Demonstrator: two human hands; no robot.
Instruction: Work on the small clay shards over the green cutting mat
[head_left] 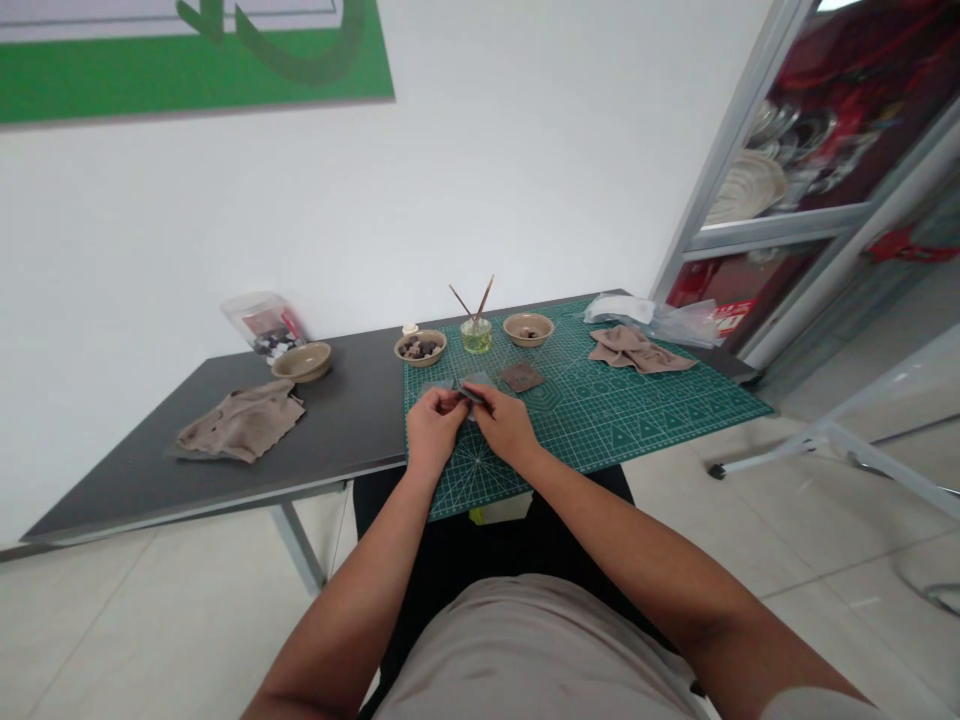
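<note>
Bare forearms (600, 530) reach to the left hand (437, 430) and right hand (504, 425), fingers nearly closed, both pinching a small flat grey piece (471, 394) just above the green cutting mat (600, 420); a loose pinch could drop it, perhaps near the brown square (521, 376).

A dark grey table (150, 480) carries a crumpled taupe cloth (240, 423) at left, with a round tan bowl (301, 361) and a clear plastic bag (264, 326) beyond it. Far centre stand a tan bowl of dark chunks (420, 347), a small glass jar of greenish liquid (475, 335) holding 2 thin sticks (471, 300), and another tan bowl (528, 328). At right lies a second taupe cloth (641, 350).
</note>
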